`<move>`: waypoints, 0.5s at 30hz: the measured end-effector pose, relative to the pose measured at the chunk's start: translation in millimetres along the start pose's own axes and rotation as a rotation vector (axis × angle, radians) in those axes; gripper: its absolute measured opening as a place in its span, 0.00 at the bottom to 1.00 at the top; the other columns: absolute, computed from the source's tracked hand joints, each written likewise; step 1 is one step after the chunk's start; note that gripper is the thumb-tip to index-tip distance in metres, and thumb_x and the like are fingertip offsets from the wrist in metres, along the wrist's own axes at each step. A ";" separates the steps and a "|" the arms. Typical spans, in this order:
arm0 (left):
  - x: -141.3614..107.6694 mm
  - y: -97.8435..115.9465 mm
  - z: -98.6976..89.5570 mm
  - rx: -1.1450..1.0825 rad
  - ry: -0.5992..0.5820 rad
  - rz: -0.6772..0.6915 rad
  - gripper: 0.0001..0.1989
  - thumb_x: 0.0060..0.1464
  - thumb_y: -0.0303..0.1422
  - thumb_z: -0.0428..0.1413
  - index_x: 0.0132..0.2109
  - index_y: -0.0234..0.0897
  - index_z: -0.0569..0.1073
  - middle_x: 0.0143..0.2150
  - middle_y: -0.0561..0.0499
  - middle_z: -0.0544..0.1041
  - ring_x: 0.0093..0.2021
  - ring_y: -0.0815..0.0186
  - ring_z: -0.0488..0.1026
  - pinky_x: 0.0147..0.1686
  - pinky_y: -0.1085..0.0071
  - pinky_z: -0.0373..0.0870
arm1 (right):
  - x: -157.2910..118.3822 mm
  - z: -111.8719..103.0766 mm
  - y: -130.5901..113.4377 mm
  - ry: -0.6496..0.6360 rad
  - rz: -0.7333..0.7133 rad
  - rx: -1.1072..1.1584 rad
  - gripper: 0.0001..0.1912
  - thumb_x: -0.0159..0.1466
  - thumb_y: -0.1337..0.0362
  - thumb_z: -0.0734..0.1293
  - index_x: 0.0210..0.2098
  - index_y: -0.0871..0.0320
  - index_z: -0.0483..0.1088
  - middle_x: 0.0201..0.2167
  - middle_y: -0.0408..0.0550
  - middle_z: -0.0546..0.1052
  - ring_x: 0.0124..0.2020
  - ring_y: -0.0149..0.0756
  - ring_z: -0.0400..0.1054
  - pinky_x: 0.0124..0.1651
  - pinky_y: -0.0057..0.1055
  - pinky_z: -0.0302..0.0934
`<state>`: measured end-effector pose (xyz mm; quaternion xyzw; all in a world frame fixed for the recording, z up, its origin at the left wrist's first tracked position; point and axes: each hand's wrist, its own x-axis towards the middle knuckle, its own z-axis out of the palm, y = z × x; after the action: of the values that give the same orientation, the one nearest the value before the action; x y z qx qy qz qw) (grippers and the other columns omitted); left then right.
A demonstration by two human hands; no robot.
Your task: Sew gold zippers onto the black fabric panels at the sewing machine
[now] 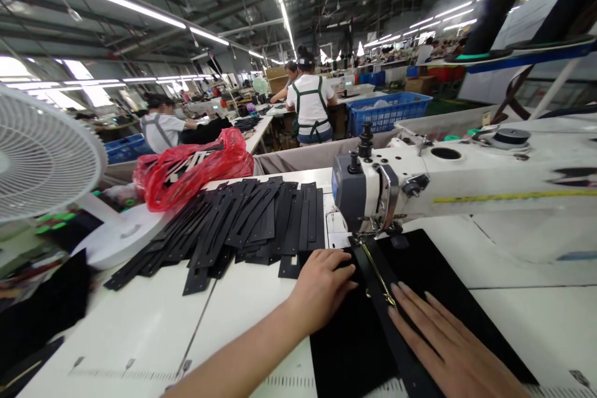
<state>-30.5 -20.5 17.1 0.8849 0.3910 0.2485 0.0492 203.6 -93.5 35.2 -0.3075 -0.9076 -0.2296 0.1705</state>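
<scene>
A black fabric panel lies on the white table under the sewing machine's presser foot. On top of it runs a black strip with a gold-toothed zipper set in its slot; the zipper's gold pull sits by my right fingertips. My left hand is closed, its bent fingers gripping the panel to the left of the zipper, close to the foot. Flat on the strip and panel rests my right hand, fingers stretched out. The sewing machine has its head just beyond both hands; its needle is hard to make out.
Many black slotted strips are piled left of the machine. Behind them is a red plastic bag beside a white fan. Thread cones stand at upper right. Beyond the table are co-workers and a blue crate.
</scene>
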 end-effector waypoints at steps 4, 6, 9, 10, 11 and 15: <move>-2.5 8.4 -5.5 0.026 0.044 -0.027 0.07 0.57 0.29 0.53 0.44 0.37 0.73 0.48 0.48 0.74 0.49 0.59 0.69 0.50 0.56 0.64 | -1.4 0.9 6.2 0.027 0.122 0.277 0.21 0.61 0.69 0.55 0.51 0.64 0.68 0.49 0.55 0.72 0.46 0.43 0.70 0.42 0.34 0.70; -2.9 25.3 -4.8 0.002 0.056 -0.094 0.09 0.57 0.27 0.52 0.45 0.37 0.72 0.47 0.48 0.75 0.47 0.59 0.70 0.47 0.56 0.66 | 3.0 -3.5 15.3 -0.016 0.323 0.531 0.18 0.64 0.67 0.55 0.49 0.59 0.70 0.43 0.48 0.76 0.41 0.40 0.73 0.42 0.32 0.70; 2.9 56.4 5.2 -0.153 0.017 -0.160 0.12 0.55 0.28 0.54 0.47 0.35 0.70 0.48 0.46 0.74 0.45 0.59 0.70 0.45 0.59 0.69 | 19.8 -16.0 37.0 -0.068 0.705 0.851 0.20 0.67 0.56 0.54 0.40 0.56 0.75 0.28 0.42 0.79 0.29 0.39 0.74 0.31 0.28 0.72; 6.6 64.0 9.9 -0.230 -0.001 -0.163 0.11 0.54 0.28 0.54 0.46 0.34 0.70 0.47 0.45 0.74 0.44 0.60 0.71 0.45 0.62 0.70 | 26.2 -20.4 44.8 -0.073 0.767 0.902 0.22 0.66 0.53 0.54 0.37 0.56 0.76 0.25 0.42 0.78 0.27 0.39 0.74 0.29 0.28 0.71; 10.6 68.4 14.5 -0.305 -0.014 -0.165 0.10 0.55 0.28 0.54 0.45 0.34 0.70 0.45 0.46 0.75 0.43 0.62 0.71 0.44 0.66 0.71 | 32.1 -24.4 51.8 -0.079 0.789 0.919 0.23 0.66 0.51 0.54 0.35 0.56 0.76 0.24 0.43 0.78 0.27 0.40 0.74 0.28 0.28 0.71; 22.5 52.2 23.0 -0.353 0.123 -0.227 0.09 0.57 0.24 0.50 0.44 0.37 0.70 0.42 0.50 0.75 0.42 0.66 0.72 0.44 0.71 0.70 | 42.7 -33.5 65.6 -0.061 0.640 0.765 0.16 0.65 0.55 0.58 0.34 0.52 0.75 0.26 0.45 0.78 0.26 0.38 0.73 0.29 0.26 0.69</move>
<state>28.2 -37.9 20.8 0.7960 0.4409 0.3592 0.2072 218.9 -44.2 102.9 -0.4924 -0.7916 0.1925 0.3064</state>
